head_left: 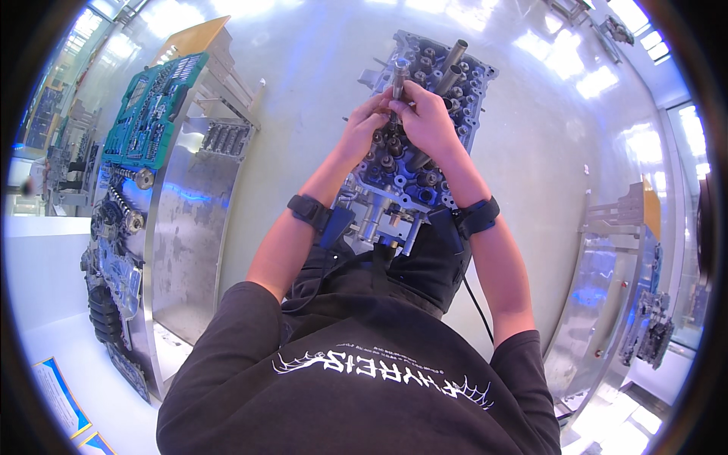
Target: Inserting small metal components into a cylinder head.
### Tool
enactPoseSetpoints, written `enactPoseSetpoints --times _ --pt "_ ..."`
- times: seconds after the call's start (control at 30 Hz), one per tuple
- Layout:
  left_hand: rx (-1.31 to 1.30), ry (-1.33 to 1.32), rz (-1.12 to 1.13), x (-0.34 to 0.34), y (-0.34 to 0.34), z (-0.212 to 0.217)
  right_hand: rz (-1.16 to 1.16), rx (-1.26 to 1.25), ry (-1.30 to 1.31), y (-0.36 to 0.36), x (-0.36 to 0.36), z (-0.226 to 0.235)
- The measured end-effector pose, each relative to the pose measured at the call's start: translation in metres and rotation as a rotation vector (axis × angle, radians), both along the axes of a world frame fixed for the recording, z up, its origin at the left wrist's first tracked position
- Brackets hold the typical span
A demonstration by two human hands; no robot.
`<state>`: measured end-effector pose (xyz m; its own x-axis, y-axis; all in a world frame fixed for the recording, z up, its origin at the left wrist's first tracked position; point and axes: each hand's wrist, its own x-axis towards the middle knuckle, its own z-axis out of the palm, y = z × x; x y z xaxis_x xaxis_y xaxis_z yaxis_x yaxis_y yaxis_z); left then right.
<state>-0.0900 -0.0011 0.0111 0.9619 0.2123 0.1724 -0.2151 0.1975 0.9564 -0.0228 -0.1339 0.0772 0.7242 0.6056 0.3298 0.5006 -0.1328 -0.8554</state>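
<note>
An engine cylinder head (474,98) in grey metal lies in front of me, its top crowded with valve springs and bolts. Above its left half I hold a slim, shiny metal tool with a rounded end (400,72), roughly upright; its exact kind cannot be made out. My right hand (430,121) pinches the tool with thumb and fingers. Closed against the same tool from the other side is my left hand (367,127). The tool's lower end is partly hidden by my fingers. Two metal tubes (453,57) rise from the head's middle, right of my hands.
To the left, a metal bench (189,227) carries an open green socket set case (152,114), camshafts (125,201) and dark engine parts (102,303). Another metal bench (591,280) on the right holds more engine parts (651,330). A mechanical assembly (375,220) sits close to my waist.
</note>
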Motion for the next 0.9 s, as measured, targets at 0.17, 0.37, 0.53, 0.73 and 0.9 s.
enactPoseSetpoints --times 0.17,0.37,0.53,0.73,0.9 --pt "0.064 -0.038 -0.006 0.003 0.003 -0.006 -0.005 -0.056 0.021 0.000 -0.003 0.008" --pt "0.069 0.001 0.009 0.006 -0.002 -0.001 -0.053 -0.122 0.012 -0.003 0.000 0.009" --pt "0.141 -0.021 0.082 0.006 -0.001 -0.003 -0.058 -0.122 0.055 -0.003 -0.002 0.012" --pt "0.031 -0.008 0.084 0.007 -0.003 -0.002 -0.103 -0.201 0.033 -0.004 -0.003 0.017" --pt "0.012 -0.014 0.094 0.004 -0.003 0.003 -0.113 -0.175 0.023 -0.002 -0.003 0.014"
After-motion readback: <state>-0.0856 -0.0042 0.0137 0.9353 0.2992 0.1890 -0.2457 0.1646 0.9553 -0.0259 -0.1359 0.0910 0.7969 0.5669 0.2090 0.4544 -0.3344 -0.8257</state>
